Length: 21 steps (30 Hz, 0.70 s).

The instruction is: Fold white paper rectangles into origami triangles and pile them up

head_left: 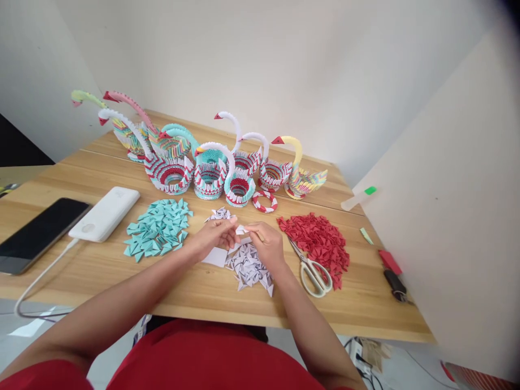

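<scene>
Between my two hands is a small folded piece of white paper (241, 230). My right hand (266, 244) pinches its right side with thumb and finger. My left hand (215, 236) is at its left side, fingers curled; the exact contact is hard to see. Below them lies a pile of white folded paper triangles (249, 265), with flat white paper slips (215, 257) at its left. A smaller heap of white pieces (220, 214) sits just beyond my left hand.
Teal triangles (156, 227) lie left, red triangles (317, 244) right, with scissors (312, 273) against them. Several paper swans (170, 176) and a red-white ring (264, 202) stand behind. A power bank (105, 214) and phone (40, 233) are at left, a glue tube (357, 199) at right.
</scene>
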Each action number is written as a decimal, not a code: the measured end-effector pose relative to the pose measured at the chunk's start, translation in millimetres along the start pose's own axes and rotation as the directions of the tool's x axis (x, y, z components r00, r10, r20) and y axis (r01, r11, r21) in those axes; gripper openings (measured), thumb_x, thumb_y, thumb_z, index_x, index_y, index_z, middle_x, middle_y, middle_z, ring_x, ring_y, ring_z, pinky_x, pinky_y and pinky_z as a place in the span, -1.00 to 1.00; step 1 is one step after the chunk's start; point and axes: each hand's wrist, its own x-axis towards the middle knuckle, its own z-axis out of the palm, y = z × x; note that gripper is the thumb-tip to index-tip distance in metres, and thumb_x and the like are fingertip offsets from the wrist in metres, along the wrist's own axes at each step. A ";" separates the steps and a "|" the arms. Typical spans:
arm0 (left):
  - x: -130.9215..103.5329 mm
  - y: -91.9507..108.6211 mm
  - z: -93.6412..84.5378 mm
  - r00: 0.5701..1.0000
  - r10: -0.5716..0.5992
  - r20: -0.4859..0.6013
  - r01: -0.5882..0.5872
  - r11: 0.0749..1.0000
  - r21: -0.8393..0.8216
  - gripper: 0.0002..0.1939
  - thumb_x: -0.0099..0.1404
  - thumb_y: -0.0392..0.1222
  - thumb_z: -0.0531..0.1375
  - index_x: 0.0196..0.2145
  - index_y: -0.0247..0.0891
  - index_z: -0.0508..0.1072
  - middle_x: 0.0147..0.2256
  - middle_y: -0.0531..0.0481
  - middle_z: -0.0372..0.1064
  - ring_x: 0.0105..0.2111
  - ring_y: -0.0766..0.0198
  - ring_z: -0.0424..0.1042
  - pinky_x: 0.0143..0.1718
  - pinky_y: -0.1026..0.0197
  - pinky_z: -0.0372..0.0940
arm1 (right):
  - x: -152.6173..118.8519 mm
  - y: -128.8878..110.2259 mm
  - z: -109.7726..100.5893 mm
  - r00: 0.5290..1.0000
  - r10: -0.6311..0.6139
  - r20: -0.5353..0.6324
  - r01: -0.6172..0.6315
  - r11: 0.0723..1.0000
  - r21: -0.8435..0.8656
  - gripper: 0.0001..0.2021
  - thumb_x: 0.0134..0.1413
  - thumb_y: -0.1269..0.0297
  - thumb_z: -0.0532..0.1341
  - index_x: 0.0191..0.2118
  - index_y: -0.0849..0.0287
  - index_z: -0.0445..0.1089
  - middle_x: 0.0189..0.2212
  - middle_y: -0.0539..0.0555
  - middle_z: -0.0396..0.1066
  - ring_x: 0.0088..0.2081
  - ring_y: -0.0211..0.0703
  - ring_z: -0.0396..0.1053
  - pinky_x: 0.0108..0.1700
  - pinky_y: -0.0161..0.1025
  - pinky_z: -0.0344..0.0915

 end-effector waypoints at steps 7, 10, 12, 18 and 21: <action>1.0 -0.6 -4.2 0.992 -0.076 0.101 0.082 0.995 -0.053 -0.66 0.09 0.01 0.34 -0.40 -0.33 0.39 -0.49 -0.04 0.47 -0.59 0.38 0.38 -0.55 0.34 0.22 | -1.7 2.6 1.1 0.995 -0.087 0.056 0.087 0.996 0.000 -0.77 0.17 0.33 0.12 -0.23 0.01 0.54 -0.23 0.07 0.55 -0.13 -0.06 0.47 -0.03 -0.07 0.34; 1.3 -0.5 -5.2 0.996 -0.060 0.072 0.065 0.996 -0.061 -0.70 0.10 -0.05 0.33 -0.39 -0.33 0.38 -0.50 -0.02 0.47 -0.60 0.40 0.37 -0.53 0.33 0.25 | -0.9 1.0 0.3 0.994 0.102 0.042 -0.106 0.988 0.109 -0.76 0.17 0.25 0.13 -0.13 0.02 0.51 -0.18 0.07 0.54 -0.13 -0.07 0.47 -0.03 -0.09 0.34; 1.0 0.6 -4.9 0.998 -0.039 0.048 0.042 0.997 -0.059 -0.73 0.13 -0.08 0.32 -0.39 -0.33 0.38 -0.50 -0.01 0.47 -0.61 0.42 0.37 -0.52 0.33 0.25 | 0.7 0.0 -0.5 0.962 0.267 0.052 -0.272 0.935 0.227 -0.74 0.14 0.16 0.16 -0.09 0.06 0.49 -0.24 0.07 0.55 -0.20 -0.09 0.49 -0.10 -0.13 0.37; -1.4 4.7 -1.3 0.999 -0.014 0.035 0.016 0.998 -0.057 -0.76 0.13 -0.09 0.31 -0.41 -0.32 0.40 -0.51 0.01 0.46 -0.61 0.43 0.35 -0.52 0.34 0.24 | 3.7 -1.4 0.1 0.890 0.402 0.215 -0.456 0.780 0.428 -0.72 0.04 0.04 0.23 -0.25 0.12 0.52 -0.42 0.04 0.52 -0.38 -0.14 0.45 -0.24 -0.19 0.40; -1.5 3.8 -1.6 0.999 -0.017 0.031 0.017 0.999 -0.031 -0.75 0.14 -0.08 0.31 -0.41 -0.32 0.40 -0.49 -0.01 0.47 -0.60 0.42 0.36 -0.50 0.33 0.25 | 3.3 -1.9 0.4 0.889 0.396 0.229 -0.457 0.769 0.446 -0.69 0.06 0.00 0.20 -0.28 0.12 0.52 -0.41 0.04 0.51 -0.38 -0.14 0.44 -0.24 -0.19 0.39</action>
